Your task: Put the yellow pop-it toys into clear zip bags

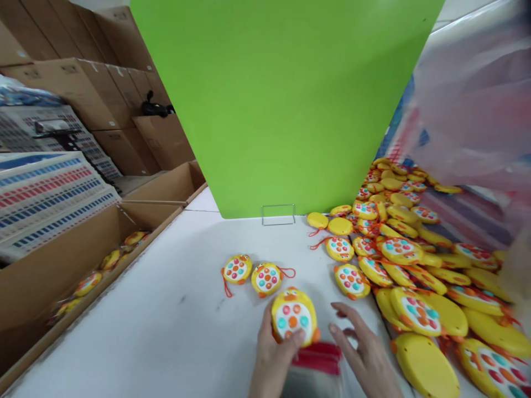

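Observation:
My left hand [274,354] grips a yellow duck-shaped toy [293,316] with coloured round buttons, its face side up and the thumb across its lower edge. To the right of it, my right hand [360,345] is held with thumb and fingers apart and nothing between them. Below both hands lies a clear bag with a red zip strip [318,358], partly hidden by the left hand and the toy. Just beyond the held toy rest two similar duck toys, one on the left [237,269] and one on the right [266,278], each with a red cord.
A large heap of yellow duck toys [400,249] covers the right side of the white table [166,309]. A green board [282,110] stands at the back behind a wire holder [278,215]. On the left, an open carton [53,276] contains bagged toys; stacked boxes [83,88] rise behind.

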The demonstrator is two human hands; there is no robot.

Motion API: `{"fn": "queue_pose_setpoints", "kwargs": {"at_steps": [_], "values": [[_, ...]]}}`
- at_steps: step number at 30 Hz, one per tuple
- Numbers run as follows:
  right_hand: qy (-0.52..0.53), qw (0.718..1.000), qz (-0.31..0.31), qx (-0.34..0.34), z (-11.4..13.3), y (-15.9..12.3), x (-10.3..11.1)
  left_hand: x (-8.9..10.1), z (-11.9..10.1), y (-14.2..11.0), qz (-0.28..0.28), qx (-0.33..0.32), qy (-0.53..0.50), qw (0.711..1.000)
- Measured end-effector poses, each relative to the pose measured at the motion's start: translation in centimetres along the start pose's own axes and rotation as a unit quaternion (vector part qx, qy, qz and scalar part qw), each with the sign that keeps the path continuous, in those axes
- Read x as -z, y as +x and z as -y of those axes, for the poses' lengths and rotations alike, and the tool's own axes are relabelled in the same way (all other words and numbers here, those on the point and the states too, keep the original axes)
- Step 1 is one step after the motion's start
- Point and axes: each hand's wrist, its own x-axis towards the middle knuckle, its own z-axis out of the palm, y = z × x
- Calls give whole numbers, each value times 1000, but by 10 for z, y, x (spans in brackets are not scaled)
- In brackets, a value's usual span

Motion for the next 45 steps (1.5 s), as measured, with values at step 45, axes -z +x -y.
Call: {"fn": "queue_pose_setpoints", "kwargs": {"at_steps": [45], "values": [[19, 997, 51, 62, 14, -23, 11, -11, 2, -13, 163, 219, -225, 935]]}}
